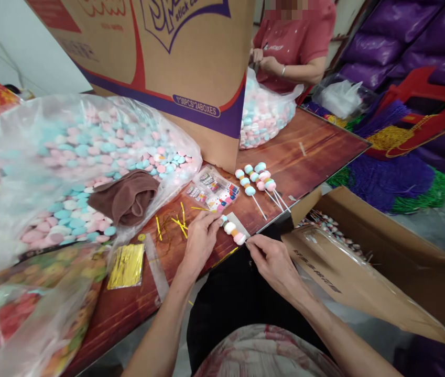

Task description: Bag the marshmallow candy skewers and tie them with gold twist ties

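Note:
Between my two hands lies a marshmallow skewer [230, 228] with blue, white, orange and pink pieces, just over the table's front edge. My left hand [202, 235] is closed, pinching its blue top end. At the pink lower end, my right hand [271, 257] is also closed, its fingertips around the stick, which they mostly hide. Beyond them rest several finished marshmallow skewers [266, 181], sticks toward me. Printed clear wrappers [213, 187] lie behind my left hand. Yellow twist ties [181, 222] are scattered left of it, near a packet of gold ties [126, 266].
A large open bag of marshmallows [84, 141] fills the left, with a brown cloth [126, 196] on it. A tall cardboard box [191, 73] blocks the back. An open carton [336, 267] holding skewers stands at right. Across the table, a person [296, 47] works beside another marshmallow bag [267, 112].

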Available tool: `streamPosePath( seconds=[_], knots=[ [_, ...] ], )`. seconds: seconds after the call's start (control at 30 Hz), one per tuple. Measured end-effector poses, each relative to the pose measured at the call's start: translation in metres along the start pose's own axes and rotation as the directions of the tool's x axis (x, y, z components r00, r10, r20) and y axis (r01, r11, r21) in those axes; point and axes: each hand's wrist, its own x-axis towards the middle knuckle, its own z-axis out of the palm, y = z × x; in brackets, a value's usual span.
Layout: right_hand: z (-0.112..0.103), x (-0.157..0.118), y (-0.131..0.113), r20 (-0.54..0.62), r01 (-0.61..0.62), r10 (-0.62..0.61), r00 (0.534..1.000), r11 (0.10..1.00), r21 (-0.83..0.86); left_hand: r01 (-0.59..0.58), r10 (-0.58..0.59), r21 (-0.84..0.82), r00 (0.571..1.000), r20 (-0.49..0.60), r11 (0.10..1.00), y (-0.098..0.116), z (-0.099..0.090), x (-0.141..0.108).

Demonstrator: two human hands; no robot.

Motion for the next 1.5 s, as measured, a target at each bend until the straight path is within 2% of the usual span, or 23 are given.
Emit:
streamPosePath(
  seconds=[0.23, 0.5, 0.63, 0.73, 0.83, 0.93, 1.0, 1.07, 1.13, 1.17, 1.23, 1.33, 1.4, 1.43, 1.47, 1.5],
  knots=[
    [0.01, 0.004, -0.006, -0.049, 0.007, -0.007, 0.999, 1.0, 0.005, -0.101, 0.1, 0.087, 0.995, 0.022, 0.991, 0.003, 0.002, -0.002],
    [0.021, 0.007, -0.01, -0.073, 0.009, -0.009, 0.997, 1.0, -0.003, -0.08, 0.079, 0.063, 0.997, 0.026, 0.995, 0.003, 0.003, -0.005],
    [0.015, 0.007, -0.004, -0.092, 0.037, -0.035, 0.995, 0.999, 0.02, -0.027, 0.024, -0.072, 0.999, -0.047, 0.997, 0.004, 0.0, -0.009],
    [0.007, 0.008, 0.003, -0.091, 0.075, -0.07, 0.993, 0.996, 0.052, 0.019, -0.038, -0.107, 0.982, -0.184, 0.994, 0.003, -0.012, -0.015],
    [0.003, 0.013, 0.008, -0.118, 0.078, -0.07, 0.99, 0.995, 0.065, 0.087, -0.106, -0.069, 0.929, -0.355, 0.994, -0.006, -0.035, -0.022],
    [0.003, 0.021, 0.012, -0.216, 0.061, -0.052, 0.975, 0.997, 0.037, 0.178, -0.158, -0.011, 0.84, -0.518, 0.984, -0.019, -0.065, -0.035],
    [0.005, 0.027, 0.015, -0.307, 0.065, -0.088, 0.948, 0.994, -0.085, 0.261, -0.186, 0.039, 0.777, -0.601, 0.964, -0.027, -0.084, -0.046],
    [0.008, 0.03, 0.016, -0.383, 0.077, -0.177, 0.907, 0.962, -0.263, 0.341, -0.21, 0.07, 0.715, -0.667, 0.938, -0.031, -0.1, -0.058],
    [0.013, 0.029, 0.013, -0.408, 0.106, -0.27, 0.872, 0.919, -0.38, 0.384, -0.219, 0.083, 0.676, -0.704, 0.92, -0.033, -0.112, -0.067],
    [0.016, 0.027, 0.011, -0.41, 0.131, -0.305, 0.86, 0.907, -0.4, 0.394, -0.223, 0.085, 0.672, -0.707, 0.915, -0.034, -0.117, -0.07],
    [0.022, 0.021, 0.003, -0.386, 0.205, -0.364, 0.848, 0.896, -0.393, 0.408, -0.236, 0.092, 0.682, -0.692, 0.908, -0.036, -0.125, -0.067],
    [0.034, 0.013, -0.008, -0.331, 0.315, -0.424, 0.843, 0.888, -0.334, 0.419, -0.204, 0.18, 0.719, -0.664, 0.89, -0.042, -0.137, -0.042],
    [0.04, 0.009, -0.015, -0.307, 0.356, -0.438, 0.845, 0.889, -0.29, 0.376, -0.101, 0.322, 0.771, -0.628, 0.869, -0.051, -0.145, -0.015],
    [0.043, 0.008, -0.017, -0.302, 0.366, -0.44, 0.846, 0.89, -0.271, 0.363, -0.039, 0.399, 0.78, -0.625, 0.842, -0.056, -0.147, -0.001],
    [0.046, 0.007, -0.019, -0.298, 0.374, -0.441, 0.846, 0.891, -0.255, 0.346, -0.012, 0.456, 0.807, -0.591, 0.82, -0.063, -0.149, 0.013],
    [0.048, 0.006, -0.02, -0.292, 0.381, -0.442, 0.848, 0.892, -0.242, 0.325, -0.024, 0.492, 0.852, -0.522, 0.808, -0.07, -0.15, 0.026]
  ],
)
